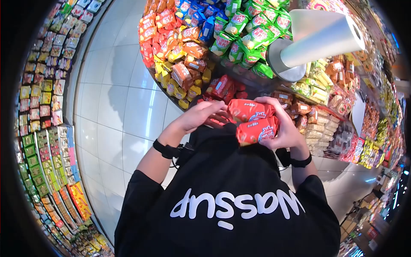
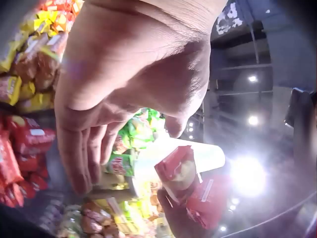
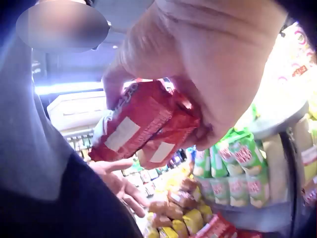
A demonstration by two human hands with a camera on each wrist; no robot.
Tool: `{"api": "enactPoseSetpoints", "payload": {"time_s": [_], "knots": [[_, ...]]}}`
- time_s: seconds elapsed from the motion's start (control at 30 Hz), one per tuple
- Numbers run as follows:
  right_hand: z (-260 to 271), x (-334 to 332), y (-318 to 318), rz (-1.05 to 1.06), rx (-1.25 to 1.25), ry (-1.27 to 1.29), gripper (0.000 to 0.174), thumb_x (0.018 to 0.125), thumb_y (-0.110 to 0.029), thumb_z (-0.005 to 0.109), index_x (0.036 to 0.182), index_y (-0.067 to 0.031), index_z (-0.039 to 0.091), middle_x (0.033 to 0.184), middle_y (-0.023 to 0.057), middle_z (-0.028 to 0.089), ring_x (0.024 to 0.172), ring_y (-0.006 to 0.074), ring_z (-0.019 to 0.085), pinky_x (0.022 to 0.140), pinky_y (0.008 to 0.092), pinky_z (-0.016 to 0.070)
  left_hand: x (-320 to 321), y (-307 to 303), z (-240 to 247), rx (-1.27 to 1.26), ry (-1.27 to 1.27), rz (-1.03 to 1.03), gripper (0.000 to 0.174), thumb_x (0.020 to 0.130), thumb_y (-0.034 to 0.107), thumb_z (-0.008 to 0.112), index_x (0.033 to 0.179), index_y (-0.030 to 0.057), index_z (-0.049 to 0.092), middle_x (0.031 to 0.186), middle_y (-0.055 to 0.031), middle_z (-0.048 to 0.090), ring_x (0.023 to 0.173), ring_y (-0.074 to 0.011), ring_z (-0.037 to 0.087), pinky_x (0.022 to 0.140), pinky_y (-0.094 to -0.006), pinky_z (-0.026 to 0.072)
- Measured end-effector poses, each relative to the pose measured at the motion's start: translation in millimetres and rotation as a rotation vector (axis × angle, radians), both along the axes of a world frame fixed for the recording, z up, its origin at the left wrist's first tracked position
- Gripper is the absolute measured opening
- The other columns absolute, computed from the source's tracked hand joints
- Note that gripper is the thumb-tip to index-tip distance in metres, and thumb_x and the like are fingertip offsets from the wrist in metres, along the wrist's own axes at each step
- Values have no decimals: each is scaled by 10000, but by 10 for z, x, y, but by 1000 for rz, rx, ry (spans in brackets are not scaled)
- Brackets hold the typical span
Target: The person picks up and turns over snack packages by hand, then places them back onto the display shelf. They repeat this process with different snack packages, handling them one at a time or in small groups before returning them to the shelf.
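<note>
Two red packets, an upper one (image 1: 250,110) and a lower one (image 1: 257,131), lie against each other in the right hand (image 1: 287,125), whose thumb and fingers curl round their right side. The right wrist view shows the same red packets (image 3: 143,124) under the right hand (image 3: 208,59), pale labels facing out. Just left of them is the left hand (image 1: 201,115), palm turned toward the packets, holding nothing; whether its fingertips touch them is unclear. In the left wrist view the left hand (image 2: 129,74) has extended fingers, with the red packets (image 2: 208,201) beyond the thumb.
A round display ahead carries red, orange, yellow, blue and green packets (image 1: 259,36), with more red packets (image 1: 221,85) at its near edge. A metallic cylinder (image 1: 321,43) rises from it. Shelves (image 1: 47,85) stand at the left, beyond the tiled floor (image 1: 128,107).
</note>
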State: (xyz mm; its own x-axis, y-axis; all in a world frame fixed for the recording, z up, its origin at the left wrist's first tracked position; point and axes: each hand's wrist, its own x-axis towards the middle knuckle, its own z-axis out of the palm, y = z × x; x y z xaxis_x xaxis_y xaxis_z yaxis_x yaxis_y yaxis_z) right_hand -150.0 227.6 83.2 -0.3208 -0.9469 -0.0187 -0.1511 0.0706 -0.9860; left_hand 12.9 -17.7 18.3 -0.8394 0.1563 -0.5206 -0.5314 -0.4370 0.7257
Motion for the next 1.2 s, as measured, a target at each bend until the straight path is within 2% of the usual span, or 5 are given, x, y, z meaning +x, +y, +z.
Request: {"api": "enactPoseSetpoints", "payload": {"time_s": [0.17,0.5,0.73,0.97,1.2], "knots": [[413,12,-123,95,-84,13,903,602,-81,822,1405,-19,414,1379,131,476,1308,240,483,1099,373,381,-51,131,477,388,186,-37,697,1002,574,424,1438,30,427,1321,-161,600,1147,-280,640,903,-441,560],[528,37,-101,56,-173,318,1010,602,-106,894,1468,-21,381,1481,179,412,1394,314,399,1116,429,374,-4,254,956,-31,210,68,710,822,356,695,1372,-33,469,1269,-118,589,1178,-202,579,1018,-363,477],[283,152,-16,-108,-236,-234,1081,650,-87,917,1527,-50,287,1460,144,452,1252,208,541,1064,378,426,18,312,1113,-447,494,-51,655,726,102,712,1340,15,500,1245,-125,622,1197,-207,590,1049,-369,430],[268,31,49,0,-58,9,621,735,-95,830,1287,-3,559,1122,101,659,1059,155,637,965,316,465,0,351,1134,-660,671,-49,685,677,67,657,1343,4,508,1283,-107,607,1197,-173,573,1035,-352,434],[149,27,116,-60,-290,-28,487,702,-26,824,1139,-54,612,1236,130,561,1178,227,535,1006,379,426,76,446,931,-508,572,410,671,738,-153,512,1385,-7,412,1258,-110,580,1162,-180,594,993,-329,473]]}}
